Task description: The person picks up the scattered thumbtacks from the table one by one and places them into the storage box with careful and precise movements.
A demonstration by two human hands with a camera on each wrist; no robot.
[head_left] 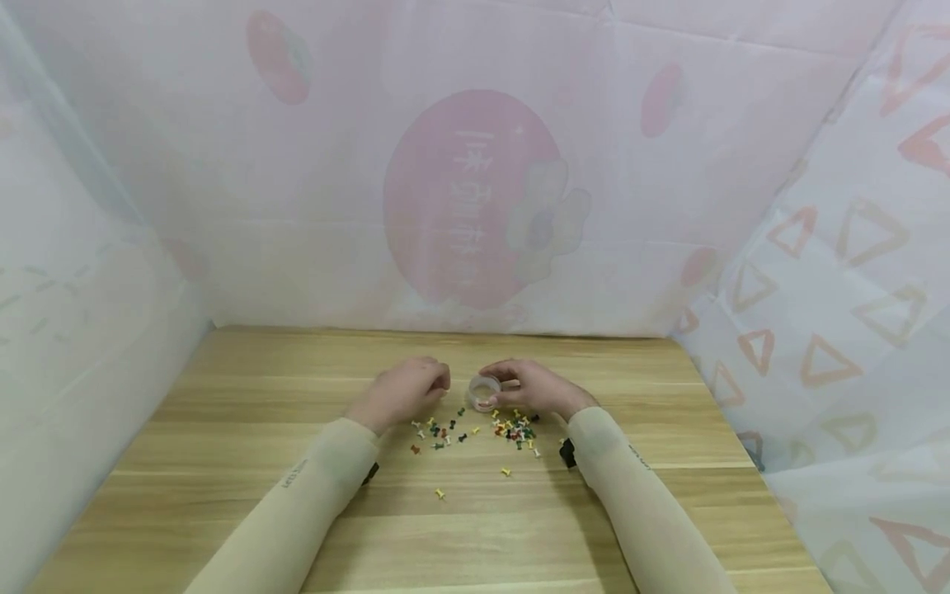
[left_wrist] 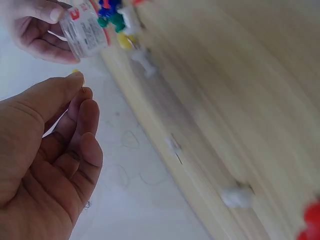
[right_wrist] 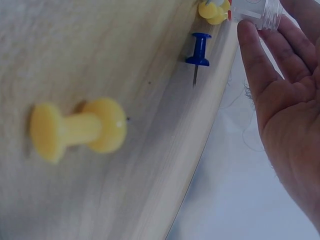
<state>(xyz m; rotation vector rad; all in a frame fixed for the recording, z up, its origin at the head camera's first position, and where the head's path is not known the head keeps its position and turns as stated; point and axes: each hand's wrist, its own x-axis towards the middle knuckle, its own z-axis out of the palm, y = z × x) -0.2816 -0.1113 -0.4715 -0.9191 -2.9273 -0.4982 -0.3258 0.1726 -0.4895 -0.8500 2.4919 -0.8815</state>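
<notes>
My right hand holds a small clear round jar upright on the wooden table, fingers round its side. In the left wrist view the jar shows a printed label and a red band. Between thumb and forefinger, my left hand pinches a yellow push pin, its metal point showing below the fingertips. This hand is to the left of the jar, apart from it. Loose push pins in several colours lie in front of the jar, and a second scatter of pins lies nearer the left hand.
Two single yellow pins, one push pin and another push pin, lie closer to the front. A blue push pin and a large-looking yellow push pin show in the right wrist view. A printed cloth hangs behind the table.
</notes>
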